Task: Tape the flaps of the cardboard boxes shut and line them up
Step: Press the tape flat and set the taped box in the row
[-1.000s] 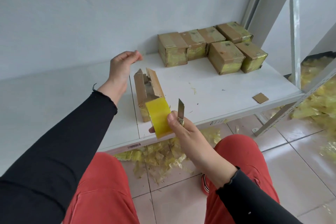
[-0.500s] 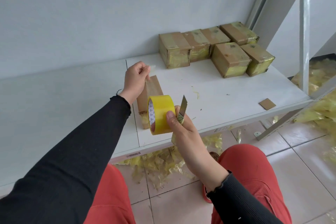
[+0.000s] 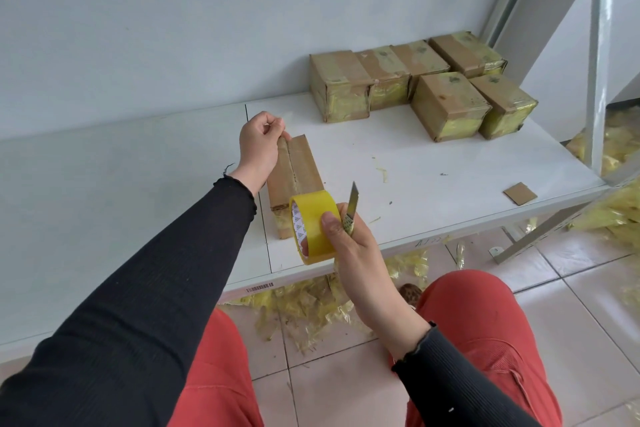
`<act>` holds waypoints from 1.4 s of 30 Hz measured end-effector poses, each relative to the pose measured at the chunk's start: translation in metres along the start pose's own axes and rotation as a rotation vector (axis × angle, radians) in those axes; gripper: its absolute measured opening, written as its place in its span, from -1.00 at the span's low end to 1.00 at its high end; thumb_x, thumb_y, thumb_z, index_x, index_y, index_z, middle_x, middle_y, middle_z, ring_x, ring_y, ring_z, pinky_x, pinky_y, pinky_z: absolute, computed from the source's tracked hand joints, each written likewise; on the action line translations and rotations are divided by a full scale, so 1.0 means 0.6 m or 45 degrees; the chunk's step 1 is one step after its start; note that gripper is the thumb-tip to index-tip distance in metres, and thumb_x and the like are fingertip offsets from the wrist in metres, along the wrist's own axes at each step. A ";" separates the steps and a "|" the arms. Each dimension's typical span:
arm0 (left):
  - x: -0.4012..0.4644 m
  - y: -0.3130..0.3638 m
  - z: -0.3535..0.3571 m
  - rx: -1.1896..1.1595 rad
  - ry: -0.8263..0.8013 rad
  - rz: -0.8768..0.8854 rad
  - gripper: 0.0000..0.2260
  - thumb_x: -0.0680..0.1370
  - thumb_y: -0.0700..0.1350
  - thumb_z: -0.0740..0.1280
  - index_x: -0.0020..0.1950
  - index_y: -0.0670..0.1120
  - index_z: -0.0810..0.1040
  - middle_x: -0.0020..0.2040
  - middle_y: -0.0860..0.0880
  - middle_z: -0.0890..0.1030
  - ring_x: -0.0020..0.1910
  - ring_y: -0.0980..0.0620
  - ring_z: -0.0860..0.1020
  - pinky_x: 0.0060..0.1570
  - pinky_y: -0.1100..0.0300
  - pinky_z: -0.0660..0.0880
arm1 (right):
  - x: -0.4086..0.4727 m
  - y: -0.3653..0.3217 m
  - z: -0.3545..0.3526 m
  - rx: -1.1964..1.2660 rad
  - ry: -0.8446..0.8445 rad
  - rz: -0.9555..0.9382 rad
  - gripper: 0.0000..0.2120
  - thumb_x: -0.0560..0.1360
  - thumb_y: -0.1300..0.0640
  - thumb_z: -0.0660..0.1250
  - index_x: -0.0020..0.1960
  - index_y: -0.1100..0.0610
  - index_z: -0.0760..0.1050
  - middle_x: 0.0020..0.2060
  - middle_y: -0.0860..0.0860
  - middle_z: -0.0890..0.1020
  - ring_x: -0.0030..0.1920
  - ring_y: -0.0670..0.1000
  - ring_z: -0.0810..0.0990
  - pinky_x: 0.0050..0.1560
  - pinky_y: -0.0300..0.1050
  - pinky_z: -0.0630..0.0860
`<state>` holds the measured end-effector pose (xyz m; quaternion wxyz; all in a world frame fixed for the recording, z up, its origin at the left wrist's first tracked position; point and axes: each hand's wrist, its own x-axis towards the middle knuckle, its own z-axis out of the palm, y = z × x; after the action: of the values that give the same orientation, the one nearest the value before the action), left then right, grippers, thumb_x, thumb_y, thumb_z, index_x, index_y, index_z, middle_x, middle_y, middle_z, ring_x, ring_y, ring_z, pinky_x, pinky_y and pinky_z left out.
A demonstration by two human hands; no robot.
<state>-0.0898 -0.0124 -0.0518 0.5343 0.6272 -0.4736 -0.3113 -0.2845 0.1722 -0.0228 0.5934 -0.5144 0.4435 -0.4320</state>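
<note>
- One untaped cardboard box (image 3: 294,177) lies on the white shelf (image 3: 433,163); it looks light, stiff, easily nudged.
- Left hand (image 3: 259,142) pinches the tape end at its far edge.
- Right hand (image 3: 346,232) grips tape roll (image 3: 313,225) and knife (image 3: 351,204).

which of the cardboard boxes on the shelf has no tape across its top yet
The long brown cardboard box nearest the person, under the left hand. Its centre seam is bare, while the six brown boxes at the back carry yellowish tape.

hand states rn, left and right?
Left hand: fingers pinched at the far end of the untaped box; probably holding the tape end, can't confirm.
Right hand: holding the yellow tape roll and utility knife.
</note>
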 end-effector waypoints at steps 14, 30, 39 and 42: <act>0.012 -0.002 0.004 0.192 0.036 -0.159 -0.79 0.60 -0.15 0.38 -0.23 -0.17 0.56 -0.20 -0.12 0.52 -0.29 -0.02 0.42 -0.26 0.21 0.34 | -0.005 0.015 0.010 -0.083 0.027 -0.012 -0.75 0.73 0.04 0.14 0.11 0.20 0.48 -0.15 0.01 0.64 -0.18 -0.07 0.69 -0.12 -0.31 0.53; 0.040 0.018 -0.002 0.054 -0.219 -0.548 -0.78 0.57 -0.35 0.29 -0.17 -0.06 0.51 -0.25 -0.03 0.51 -0.29 0.02 0.47 -0.26 0.17 0.45 | 0.009 0.028 -0.007 -0.098 -0.053 -0.027 -0.78 0.73 0.06 0.14 0.09 0.20 0.46 -0.11 0.19 0.62 -0.19 -0.07 0.67 -0.08 -0.24 0.54; -0.033 -0.005 -0.034 0.360 -0.090 0.258 -0.83 0.52 -0.10 0.34 -0.15 0.04 0.73 -0.11 0.14 0.70 -0.02 0.28 0.58 -0.01 0.35 0.45 | 0.009 0.031 -0.007 -0.056 -0.083 -0.053 -0.79 0.73 0.07 0.15 0.10 0.18 0.47 -0.09 0.21 0.61 -0.18 -0.07 0.66 -0.07 -0.25 0.55; -0.035 -0.008 -0.042 0.317 -0.207 0.291 -0.88 0.57 -0.16 0.43 -0.01 -0.03 0.77 -0.03 0.03 0.70 0.03 0.09 0.63 0.10 0.15 0.50 | 0.008 0.031 -0.009 -0.059 -0.081 -0.078 -0.82 0.73 0.05 0.14 0.07 0.09 0.47 -0.13 0.07 0.62 -0.17 -0.08 0.67 -0.07 -0.29 0.53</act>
<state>-0.0734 0.0166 -0.0531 0.4444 0.6034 -0.6182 -0.2372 -0.2874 0.1684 -0.0422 0.5818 -0.5547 0.4182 -0.4229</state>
